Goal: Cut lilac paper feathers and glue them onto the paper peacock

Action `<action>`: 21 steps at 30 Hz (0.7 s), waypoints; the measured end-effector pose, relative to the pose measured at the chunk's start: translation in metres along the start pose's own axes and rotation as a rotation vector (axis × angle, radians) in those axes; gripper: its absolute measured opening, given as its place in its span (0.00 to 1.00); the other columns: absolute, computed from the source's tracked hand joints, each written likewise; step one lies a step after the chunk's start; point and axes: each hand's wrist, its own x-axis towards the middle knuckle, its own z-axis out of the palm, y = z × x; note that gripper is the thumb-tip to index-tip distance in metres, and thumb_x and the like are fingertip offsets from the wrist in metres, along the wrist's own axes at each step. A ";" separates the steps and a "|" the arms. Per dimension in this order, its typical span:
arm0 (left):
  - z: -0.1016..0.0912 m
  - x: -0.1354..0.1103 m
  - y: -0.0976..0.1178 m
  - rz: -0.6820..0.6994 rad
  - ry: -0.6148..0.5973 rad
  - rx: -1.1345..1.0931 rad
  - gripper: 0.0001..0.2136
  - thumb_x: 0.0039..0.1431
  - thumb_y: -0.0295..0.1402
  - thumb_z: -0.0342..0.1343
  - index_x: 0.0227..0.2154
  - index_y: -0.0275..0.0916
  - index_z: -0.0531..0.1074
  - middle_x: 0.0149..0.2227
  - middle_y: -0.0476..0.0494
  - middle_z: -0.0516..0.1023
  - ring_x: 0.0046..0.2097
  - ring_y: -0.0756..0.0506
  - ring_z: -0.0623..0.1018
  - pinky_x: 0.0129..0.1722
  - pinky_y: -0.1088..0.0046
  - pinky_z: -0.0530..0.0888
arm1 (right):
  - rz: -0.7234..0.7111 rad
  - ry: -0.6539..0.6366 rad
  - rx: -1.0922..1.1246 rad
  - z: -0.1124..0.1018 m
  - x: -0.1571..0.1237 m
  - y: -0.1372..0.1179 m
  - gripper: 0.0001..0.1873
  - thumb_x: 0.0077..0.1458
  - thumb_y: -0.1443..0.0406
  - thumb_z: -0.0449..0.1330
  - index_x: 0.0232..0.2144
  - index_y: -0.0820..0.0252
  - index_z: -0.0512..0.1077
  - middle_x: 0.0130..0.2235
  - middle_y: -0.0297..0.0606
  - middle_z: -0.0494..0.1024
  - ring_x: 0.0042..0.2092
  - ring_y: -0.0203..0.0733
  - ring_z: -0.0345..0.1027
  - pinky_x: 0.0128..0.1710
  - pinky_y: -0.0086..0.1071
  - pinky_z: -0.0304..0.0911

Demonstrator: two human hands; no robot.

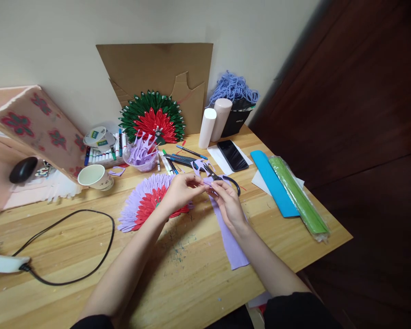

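Observation:
My left hand [183, 189] and my right hand [228, 201] meet over the middle of the table, fingertips pinched on a small piece of purple paper [208, 181]. Much of that piece is hidden by the fingers. Just behind the hands lie black-handled scissors [212, 172], beside purple paper scraps with cut-out holes. A long purple paper strip [226, 233] lies beneath my right hand and forearm. Partly covered by my left hand and wrist is a purple-and-red paper petal fan [133, 205], flat on the table.
A green-and-red petal fan [154, 119] leans on cardboard [157, 64] at the back. Left are a paper cup [96, 177], a bowl of purple scraps [142, 155] and a corded white tool [7, 263]. A phone [233, 154] and green wrapped roll [297, 196] lie right.

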 end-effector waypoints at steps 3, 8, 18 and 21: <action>0.001 0.000 -0.001 -0.011 -0.009 -0.009 0.09 0.48 0.36 0.60 0.27 0.34 0.75 0.28 0.43 0.78 0.30 0.49 0.76 0.32 0.74 0.72 | -0.006 0.000 0.026 0.001 0.000 -0.001 0.06 0.43 0.62 0.64 0.26 0.57 0.72 0.30 0.32 0.76 0.35 0.35 0.70 0.43 0.32 0.65; 0.001 0.000 -0.002 -0.058 -0.054 -0.031 0.11 0.47 0.38 0.61 0.26 0.33 0.74 0.28 0.43 0.78 0.29 0.49 0.75 0.31 0.74 0.71 | -0.028 0.000 0.001 0.001 0.000 0.000 0.06 0.45 0.62 0.63 0.27 0.58 0.71 0.30 0.31 0.76 0.33 0.34 0.70 0.41 0.31 0.65; 0.001 -0.001 -0.005 -0.057 -0.094 -0.081 0.11 0.49 0.38 0.59 0.28 0.34 0.73 0.29 0.42 0.78 0.31 0.49 0.75 0.32 0.73 0.71 | -0.104 -0.008 -0.112 -0.002 0.001 0.004 0.08 0.46 0.60 0.63 0.29 0.58 0.73 0.31 0.33 0.75 0.34 0.35 0.69 0.39 0.30 0.65; 0.000 -0.001 -0.003 -0.047 -0.078 -0.110 0.12 0.51 0.40 0.57 0.28 0.34 0.73 0.30 0.42 0.78 0.32 0.48 0.76 0.33 0.72 0.71 | -0.137 -0.039 -0.198 -0.002 0.000 -0.001 0.08 0.48 0.60 0.62 0.30 0.57 0.74 0.33 0.35 0.76 0.35 0.36 0.70 0.39 0.31 0.66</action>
